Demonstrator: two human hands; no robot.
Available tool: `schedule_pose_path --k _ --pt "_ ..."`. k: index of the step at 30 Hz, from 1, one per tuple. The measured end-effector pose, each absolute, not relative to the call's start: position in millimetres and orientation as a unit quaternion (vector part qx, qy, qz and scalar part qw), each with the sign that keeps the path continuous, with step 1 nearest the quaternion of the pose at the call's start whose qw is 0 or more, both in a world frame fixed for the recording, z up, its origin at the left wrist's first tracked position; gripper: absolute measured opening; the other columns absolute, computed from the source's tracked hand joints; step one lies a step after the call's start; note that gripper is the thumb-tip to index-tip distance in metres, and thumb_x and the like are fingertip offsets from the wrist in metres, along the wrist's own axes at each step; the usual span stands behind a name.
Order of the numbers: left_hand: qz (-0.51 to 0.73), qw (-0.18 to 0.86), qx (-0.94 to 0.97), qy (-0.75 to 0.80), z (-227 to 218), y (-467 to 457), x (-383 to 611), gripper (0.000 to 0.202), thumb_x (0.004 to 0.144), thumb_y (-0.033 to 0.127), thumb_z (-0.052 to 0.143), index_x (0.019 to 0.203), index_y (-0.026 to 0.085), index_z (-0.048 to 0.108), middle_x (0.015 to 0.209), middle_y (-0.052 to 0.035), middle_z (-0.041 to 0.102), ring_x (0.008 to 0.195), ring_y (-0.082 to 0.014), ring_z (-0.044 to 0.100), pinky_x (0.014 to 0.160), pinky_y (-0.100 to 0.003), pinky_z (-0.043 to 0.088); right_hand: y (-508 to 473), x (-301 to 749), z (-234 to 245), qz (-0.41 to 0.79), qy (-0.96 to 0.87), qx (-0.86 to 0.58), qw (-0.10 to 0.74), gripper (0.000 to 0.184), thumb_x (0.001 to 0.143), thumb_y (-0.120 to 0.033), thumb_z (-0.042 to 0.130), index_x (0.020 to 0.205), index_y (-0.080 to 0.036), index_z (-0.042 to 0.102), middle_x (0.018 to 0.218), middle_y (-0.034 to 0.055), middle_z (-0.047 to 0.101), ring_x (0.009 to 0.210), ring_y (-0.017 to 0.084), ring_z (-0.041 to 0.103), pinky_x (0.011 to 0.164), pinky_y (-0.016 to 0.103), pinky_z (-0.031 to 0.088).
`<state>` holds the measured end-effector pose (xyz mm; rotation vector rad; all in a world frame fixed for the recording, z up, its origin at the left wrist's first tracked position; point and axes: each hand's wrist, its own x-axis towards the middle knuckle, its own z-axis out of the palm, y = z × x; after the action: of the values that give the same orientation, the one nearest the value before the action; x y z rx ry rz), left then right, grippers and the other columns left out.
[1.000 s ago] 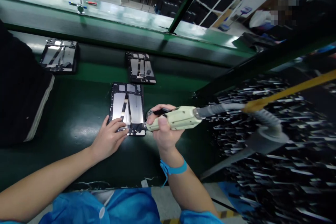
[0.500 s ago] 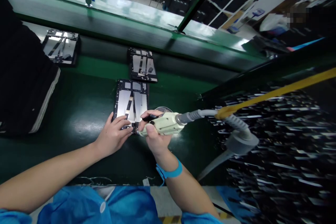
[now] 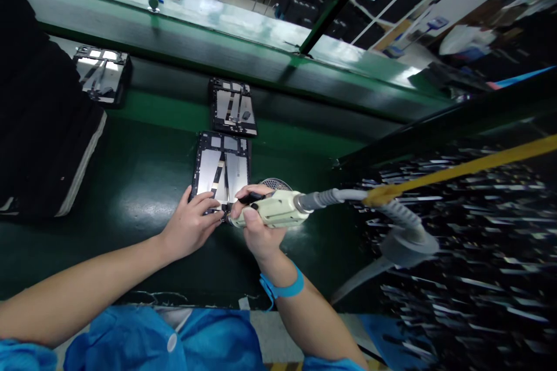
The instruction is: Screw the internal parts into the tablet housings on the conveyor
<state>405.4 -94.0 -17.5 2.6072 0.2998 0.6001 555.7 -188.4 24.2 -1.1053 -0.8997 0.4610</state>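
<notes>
An opened tablet [image 3: 237, 171], its pale metal inside and dark flex cables showing, lies on the dark green worktop. My left hand [image 3: 189, 226] grips its lower left corner, with bent fingers over the edge and fingertips close to the driver's tip. Wrapped round a pale green electric screwdriver [image 3: 285, 210] is my right hand [image 3: 261, 236], the thumb along its body. The driver lies tilted, its tip at the tablet's lower edge; the exact contact point is hidden by my fingers. A round perforated metal dish [image 3: 277, 184] shows partly behind the driver.
Two more opened tablets, one straight behind [image 3: 234, 109] and one at far left [image 3: 104, 75], sit on the green belt. A tall dark stack [image 3: 47, 110] stands at left. The driver's grey cable [image 3: 343, 196] hangs from a yellow strap [image 3: 461, 161]. Many dark parts [image 3: 461, 278] fill the right side.
My view has shifted slightly, so most things appear a little further right. The two tablets on the belt have moved slightly left relative to the worktop. Both hands keep their places at the front tablet.
</notes>
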Motion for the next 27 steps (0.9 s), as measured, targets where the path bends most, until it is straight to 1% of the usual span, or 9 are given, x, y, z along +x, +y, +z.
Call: schedule_pose_path --k 2,7,12,15,17,19,21,23,27 --pt "0.217 0.222 0.944 0.11 -18 -94 405 0.025 0.103 0.02 0.053 0.12 0.024 0.072 0.122 -0.0098 0.071 0.13 -0.0322 0.057 0.113 -0.072 0.033 -189 555 23 0.198 -0.413 -0.51 0.728 0.023 0.09 -0.032 0.072 0.11 -0.025 0.064 0.096 0.0014 0.065 0.061 0.013 0.064 0.059 0.031 0.055" --pt "0.215 0.222 0.944 0.113 -19 -94 405 0.024 0.103 0.021 0.053 0.119 0.024 0.072 0.122 -0.0095 0.071 0.131 -0.0327 0.057 0.113 -0.072 0.034 -192 556 19 0.194 -0.408 -0.542 0.708 0.02 0.087 -0.036 0.074 0.101 -0.023 0.066 0.089 0.0025 0.065 0.066 0.016 0.064 0.061 0.033 0.055" --pt "0.212 0.22 0.946 0.109 -20 -95 405 0.025 0.103 0.019 0.054 0.118 0.024 0.072 0.125 -0.0095 0.07 0.132 -0.0321 0.057 0.113 -0.071 0.033 -193 551 17 0.191 -0.426 -0.536 0.703 0.022 0.087 -0.031 0.073 0.107 -0.025 0.064 0.092 0.0023 0.065 0.069 0.017 0.065 0.063 0.034 0.057" --pt "0.211 0.215 0.947 0.111 -22 -95 404 0.024 0.102 0.02 0.055 0.117 0.026 0.073 0.125 -0.0088 0.07 0.131 -0.0312 0.057 0.114 -0.07 0.034 -193 556 22 0.196 -0.431 -0.526 0.707 0.023 0.088 -0.034 0.071 0.108 -0.023 0.064 0.091 0.0025 0.066 0.063 0.015 0.064 0.057 0.031 0.055" --pt "0.21 0.213 0.948 0.112 -24 -95 404 0.023 0.102 0.02 0.055 0.116 0.025 0.073 0.124 -0.0087 0.071 0.131 -0.0309 0.057 0.114 -0.069 0.034 -193 568 30 0.16 -0.41 -0.518 0.733 0.024 0.09 -0.037 0.068 0.109 -0.023 0.064 0.092 0.0016 0.066 0.056 0.012 0.062 0.049 0.028 0.052" --pt "0.212 0.211 0.948 0.111 -25 -95 404 0.024 0.103 0.02 0.055 0.116 0.024 0.074 0.123 -0.0095 0.071 0.131 -0.0309 0.057 0.115 -0.07 0.034 -193 585 38 0.085 -0.373 -0.525 0.76 0.022 0.091 -0.037 0.067 0.108 -0.024 0.063 0.09 0.0002 0.067 0.052 0.011 0.061 0.045 0.026 0.05" --pt "0.214 0.209 0.948 0.11 -25 -95 404 0.024 0.103 0.019 0.054 0.116 0.024 0.074 0.123 -0.0101 0.071 0.131 -0.0309 0.057 0.115 -0.07 0.033 -194 605 43 0.004 -0.333 -0.556 0.762 0.019 0.089 -0.034 0.069 0.103 -0.022 0.063 0.086 -0.0009 0.067 0.051 0.011 0.061 0.048 0.027 0.051" --pt "0.213 0.208 0.948 0.11 -24 -95 403 0.024 0.102 0.019 0.055 0.115 0.023 0.075 0.123 -0.0103 0.071 0.131 -0.0309 0.058 0.116 -0.07 0.034 -194 620 43 -0.044 -0.3 -0.592 0.746 0.016 0.087 -0.029 0.071 0.098 -0.021 0.063 0.082 -0.0011 0.068 0.051 0.012 0.061 0.052 0.029 0.052" --pt "0.205 0.21 0.949 0.113 -22 -94 402 0.025 0.102 0.018 0.055 0.116 0.023 0.075 0.123 -0.0105 0.071 0.131 -0.0314 0.058 0.115 -0.071 0.035 -194 636 34 -0.053 -0.284 -0.635 0.716 0.012 0.087 -0.028 0.069 0.092 -0.019 0.065 0.064 -0.0037 0.064 0.049 0.014 0.06 0.054 0.03 0.05"
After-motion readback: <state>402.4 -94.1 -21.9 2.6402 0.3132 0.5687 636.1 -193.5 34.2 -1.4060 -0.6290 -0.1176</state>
